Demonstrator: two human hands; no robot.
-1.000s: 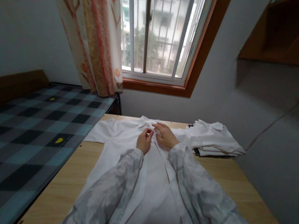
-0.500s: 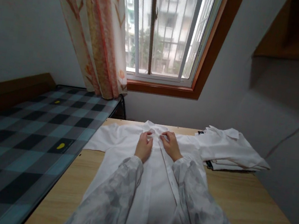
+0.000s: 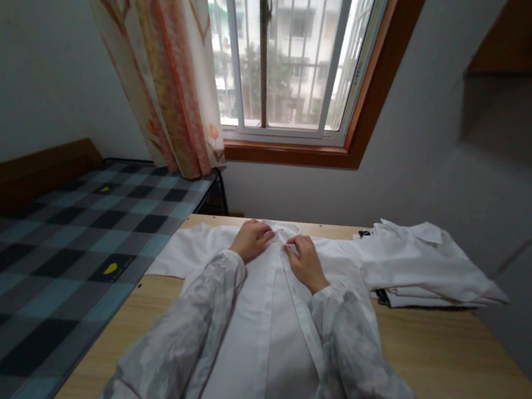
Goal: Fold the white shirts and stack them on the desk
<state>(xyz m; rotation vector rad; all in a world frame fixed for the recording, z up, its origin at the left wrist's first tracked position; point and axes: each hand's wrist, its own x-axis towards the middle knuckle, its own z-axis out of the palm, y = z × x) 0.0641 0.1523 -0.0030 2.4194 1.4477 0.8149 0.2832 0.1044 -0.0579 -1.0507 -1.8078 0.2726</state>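
Note:
A white shirt (image 3: 248, 329) lies spread on the wooden table, its collar toward the window and its front edges parted below the neck. At the left side of the collar, my left hand (image 3: 252, 240) has its fingers closed on the cloth. My right hand (image 3: 304, 260) pinches the right front edge just under the collar, thumb and fingertips together. Between the two hands there is a small gap. Grey-and-white patterned sleeves cover both my forearms and hide parts of the shirt's sides.
Folded white shirts (image 3: 427, 265) are stacked at the table's right, overlapping the shirt's sleeve. To the left is a bed with a checked cover (image 3: 90, 254). Beyond the wooden table (image 3: 445, 363) are a window (image 3: 295, 65) and a flowered curtain (image 3: 164, 79).
My left hand has turned and shifted slightly left and up along the collar. My right hand stays near the front edge. The view has tilted a little.

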